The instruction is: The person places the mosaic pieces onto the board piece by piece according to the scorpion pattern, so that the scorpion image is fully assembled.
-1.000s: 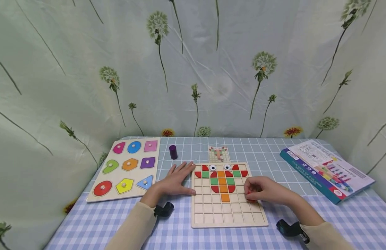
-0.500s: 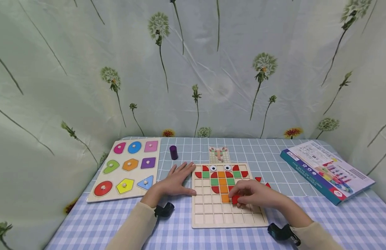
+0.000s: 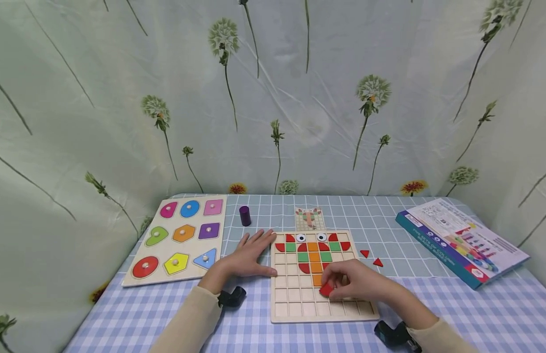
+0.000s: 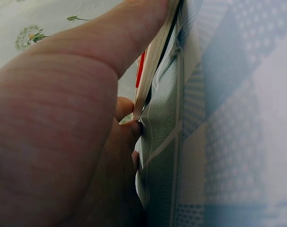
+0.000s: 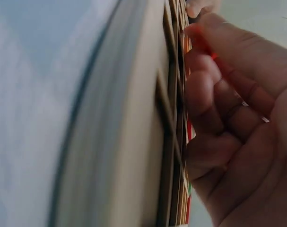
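A wooden grid board (image 3: 295,309) lies on the table with red, green and orange tiles and two eye tiles set in its upper and middle cells. My right hand (image 3: 358,282) is over the board's lower middle and pinches a red tile (image 3: 326,289) between thumb and fingers, just below the lowest orange tile (image 3: 317,280). Its exact shape is partly hidden by the fingers. My left hand (image 3: 250,256) lies with fingers spread, thumb and fingertips touching the board's left edge. In the left wrist view the thumb (image 4: 129,33) rests against that edge.
Two red triangle tiles (image 3: 371,258) lie right of the board. Behind it is a small pattern card (image 3: 310,218). A purple cylinder (image 3: 245,215) stands at the back left, near a shape puzzle board (image 3: 167,250). A boxed set (image 3: 462,240) lies at the right.
From the board's right edge, my right hand has moved left over the board with the red tile, then slightly lower. Two red triangles came into view. The left hand stays put.
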A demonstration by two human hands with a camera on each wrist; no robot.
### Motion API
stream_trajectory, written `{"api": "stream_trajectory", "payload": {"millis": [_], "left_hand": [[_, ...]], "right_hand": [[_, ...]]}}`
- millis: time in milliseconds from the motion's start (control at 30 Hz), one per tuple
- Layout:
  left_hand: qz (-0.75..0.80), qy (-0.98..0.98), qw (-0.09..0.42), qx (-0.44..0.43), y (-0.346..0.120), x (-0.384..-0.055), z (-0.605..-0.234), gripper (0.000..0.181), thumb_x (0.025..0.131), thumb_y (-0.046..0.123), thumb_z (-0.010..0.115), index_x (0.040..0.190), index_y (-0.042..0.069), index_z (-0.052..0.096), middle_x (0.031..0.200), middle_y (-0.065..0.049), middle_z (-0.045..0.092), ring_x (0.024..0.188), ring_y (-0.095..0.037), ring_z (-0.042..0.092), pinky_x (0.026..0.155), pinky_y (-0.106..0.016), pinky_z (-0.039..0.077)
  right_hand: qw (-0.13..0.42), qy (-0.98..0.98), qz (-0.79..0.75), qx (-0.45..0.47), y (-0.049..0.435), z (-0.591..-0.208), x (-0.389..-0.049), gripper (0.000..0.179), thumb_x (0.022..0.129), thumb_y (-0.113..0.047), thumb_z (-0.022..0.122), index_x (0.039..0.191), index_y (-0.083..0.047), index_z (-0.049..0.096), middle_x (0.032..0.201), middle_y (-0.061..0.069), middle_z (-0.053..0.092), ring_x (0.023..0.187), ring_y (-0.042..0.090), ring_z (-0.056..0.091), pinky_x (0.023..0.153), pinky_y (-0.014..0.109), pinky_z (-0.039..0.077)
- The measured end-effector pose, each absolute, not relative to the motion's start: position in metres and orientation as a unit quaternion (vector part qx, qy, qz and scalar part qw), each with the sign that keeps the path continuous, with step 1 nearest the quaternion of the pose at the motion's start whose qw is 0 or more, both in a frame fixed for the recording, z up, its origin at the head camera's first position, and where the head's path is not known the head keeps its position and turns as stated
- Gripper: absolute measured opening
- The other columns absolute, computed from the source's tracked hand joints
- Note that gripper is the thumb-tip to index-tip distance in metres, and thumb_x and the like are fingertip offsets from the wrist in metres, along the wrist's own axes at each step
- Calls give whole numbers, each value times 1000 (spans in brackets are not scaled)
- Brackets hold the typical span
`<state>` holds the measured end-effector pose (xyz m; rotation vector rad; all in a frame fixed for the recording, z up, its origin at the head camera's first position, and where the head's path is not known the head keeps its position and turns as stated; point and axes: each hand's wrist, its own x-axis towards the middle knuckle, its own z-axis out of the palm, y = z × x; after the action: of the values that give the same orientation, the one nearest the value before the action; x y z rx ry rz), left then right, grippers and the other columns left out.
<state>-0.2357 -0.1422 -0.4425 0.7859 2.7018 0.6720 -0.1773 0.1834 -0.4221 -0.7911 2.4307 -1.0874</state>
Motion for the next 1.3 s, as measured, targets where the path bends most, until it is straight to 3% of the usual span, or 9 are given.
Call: {"api": "stream_trajectory", "payload": {"millis": [333,567,800,1300], "left_hand": [[227,929,124,265,-142,-237,-444,100,83,58,73,161,20,22,170,0,17,158,-29,5,125,-60,-1],[228,929,126,264,-143,-237,-444,101,83,57,73,161,20,22,170,0,16,158,-29,5,125,-60,-1],[233,925,125,271,-142,-236,-443,100,83,56,73,161,19,23,169,-2,17,158,-30,5,125,-61,-2],[231,927,123,267,-141,-235,-440,100,83,56,74,161,18,23,169,-1,18,158,-31,6,125,-60,-1]], "right_hand": [[167,876,-348,-289,176,-425,-173,23,80,-33,85,93,-27,66,74,-11,59,67,2,51,59,17,45],[171,866,-353,-310,182,-423,-176,9,89,-25,75,94,-28,69,79,-11,58,73,2,54,64,18,47],[156,870,-352,-309,182,-425,-175,6,90,-27,75,92,-30,71,80,-11,58,74,2,53,65,18,46],[133,886,-327,-300,176,-425,-173,12,87,-27,78,82,-29,66,75,-13,56,72,1,51,64,18,45]]}}
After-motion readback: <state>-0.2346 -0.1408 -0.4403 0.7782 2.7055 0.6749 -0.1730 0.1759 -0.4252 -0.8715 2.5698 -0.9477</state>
